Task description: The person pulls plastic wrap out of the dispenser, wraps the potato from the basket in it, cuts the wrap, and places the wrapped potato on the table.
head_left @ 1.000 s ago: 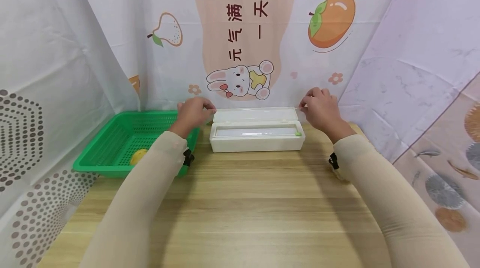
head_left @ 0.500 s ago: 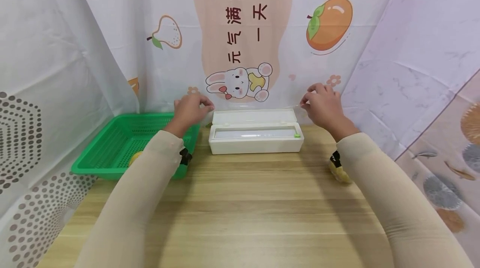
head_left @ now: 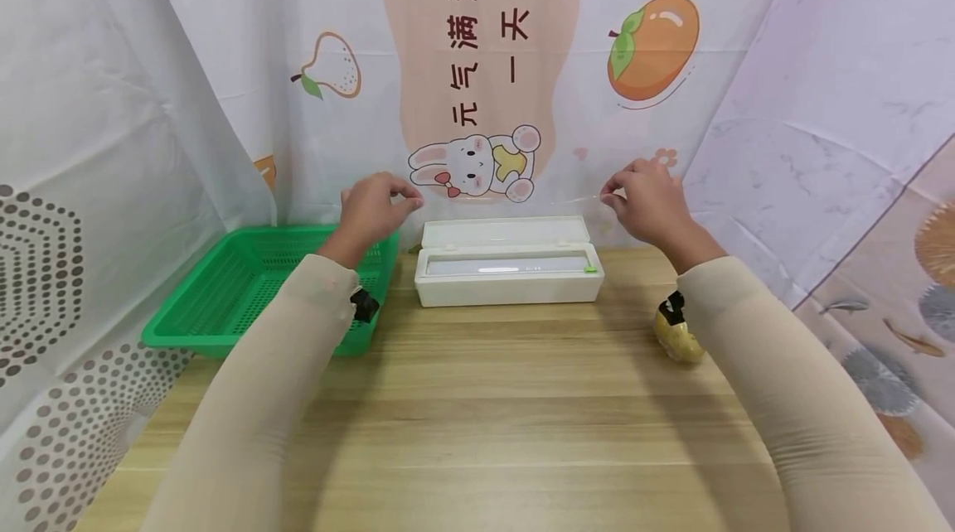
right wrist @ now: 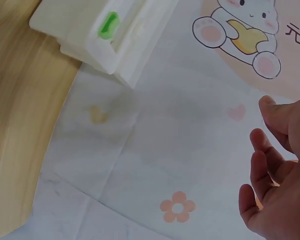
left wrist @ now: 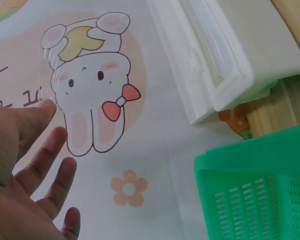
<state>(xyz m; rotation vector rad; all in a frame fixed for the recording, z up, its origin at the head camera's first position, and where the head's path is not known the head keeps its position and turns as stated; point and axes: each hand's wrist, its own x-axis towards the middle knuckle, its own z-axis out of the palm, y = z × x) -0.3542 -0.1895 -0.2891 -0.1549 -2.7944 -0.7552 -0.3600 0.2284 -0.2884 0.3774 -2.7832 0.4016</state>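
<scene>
The person's left hand (head_left: 371, 202) had its thumb drawn in against the forefinger, pinching one side of a thin, transparent plastic film (left wrist: 45, 80); the right hand (head_left: 651, 199) pinched the other side likewise, its remaining fingers loosely bent. Between them, the film stretched above a long white plastic box (head_left: 509, 292). Handling it well probably called for level hands and gentle, even tension, lest it fold and cling to itself; whether it hung free of the box could not be told. Leftmost, a green perforated plastic basket (head_left: 197, 341) sat partly hidden by the beige left sleeve (head_left: 291, 350). Mid-table, the box's raised white lid (head_left: 477, 231) was a likely snag. Rightmost, a glossy yellow rounded object (head_left: 677, 341) lay on the pale wooden table (head_left: 492, 408), where the right forearm might brush it.
</scene>
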